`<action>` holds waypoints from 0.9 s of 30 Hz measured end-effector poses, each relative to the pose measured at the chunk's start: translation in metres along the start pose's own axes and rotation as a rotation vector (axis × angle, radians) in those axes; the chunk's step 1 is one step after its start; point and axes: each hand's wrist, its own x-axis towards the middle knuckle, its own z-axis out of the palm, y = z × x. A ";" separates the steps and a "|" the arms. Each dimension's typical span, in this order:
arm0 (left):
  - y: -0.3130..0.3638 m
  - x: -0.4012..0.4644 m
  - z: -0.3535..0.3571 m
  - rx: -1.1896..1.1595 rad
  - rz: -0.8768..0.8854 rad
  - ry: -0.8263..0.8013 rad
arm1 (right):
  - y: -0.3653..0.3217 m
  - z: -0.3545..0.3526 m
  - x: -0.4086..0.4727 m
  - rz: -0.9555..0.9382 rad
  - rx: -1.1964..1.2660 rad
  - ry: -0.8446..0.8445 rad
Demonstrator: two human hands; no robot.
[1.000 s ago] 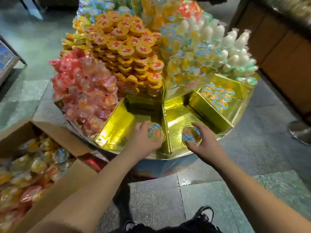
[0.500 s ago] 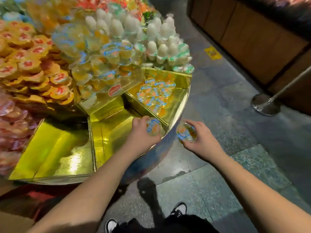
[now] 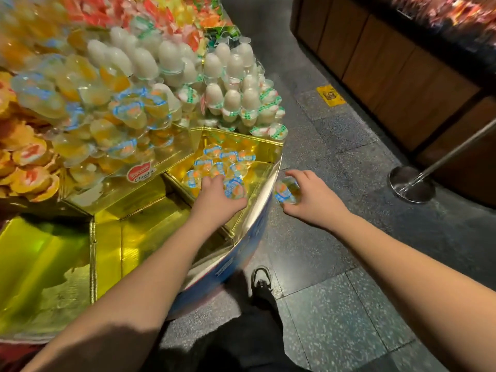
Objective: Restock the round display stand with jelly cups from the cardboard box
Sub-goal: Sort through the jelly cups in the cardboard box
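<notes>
The round display stand [image 3: 261, 194] has gold-lined wedge compartments and heaps of jelly cups stacked higher up. My left hand [image 3: 216, 198] grips a blue-lidded orange jelly cup [image 3: 234, 188] inside the right-hand wedge compartment, right beside a small cluster of matching cups [image 3: 220, 162]. My right hand [image 3: 308, 200] holds another blue-lidded jelly cup [image 3: 285, 193] just outside the stand's rim, above the floor. The cardboard box is out of view.
Two gold compartments [image 3: 145, 232] left of my left arm hold no cups. White egg-shaped jellies [image 3: 230, 100] tower behind the target wedge. A stanchion base [image 3: 412, 183] and a wooden counter [image 3: 402, 76] stand to the right. My shoe [image 3: 260, 280] is by the stand's base.
My view swung right, away from the cardboard box. My left hand moved with its cup from the empty wedges into the right-hand compartment; my right hand went past the rim with its cup.
</notes>
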 end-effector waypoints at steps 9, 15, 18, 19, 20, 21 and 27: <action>0.015 0.112 0.039 -0.113 -0.179 -0.029 | 0.036 -0.014 0.132 -0.023 -0.094 -0.155; 0.016 0.150 0.056 -0.186 -0.272 -0.043 | 0.048 0.001 0.196 -0.037 -0.123 -0.213; 0.014 0.163 0.070 -0.234 -0.324 -0.079 | 0.055 0.014 0.225 -0.045 -0.172 -0.280; 0.013 0.166 0.075 -0.252 -0.342 -0.097 | 0.057 0.018 0.233 -0.052 -0.196 -0.303; 0.014 0.169 0.080 -0.263 -0.362 -0.112 | 0.059 0.022 0.240 -0.058 -0.221 -0.327; 0.015 0.172 0.084 -0.268 -0.387 -0.118 | 0.062 0.026 0.247 -0.064 -0.236 -0.352; 0.023 0.189 0.115 -0.203 -0.468 -0.030 | 0.072 0.050 0.290 -0.121 -0.270 -0.494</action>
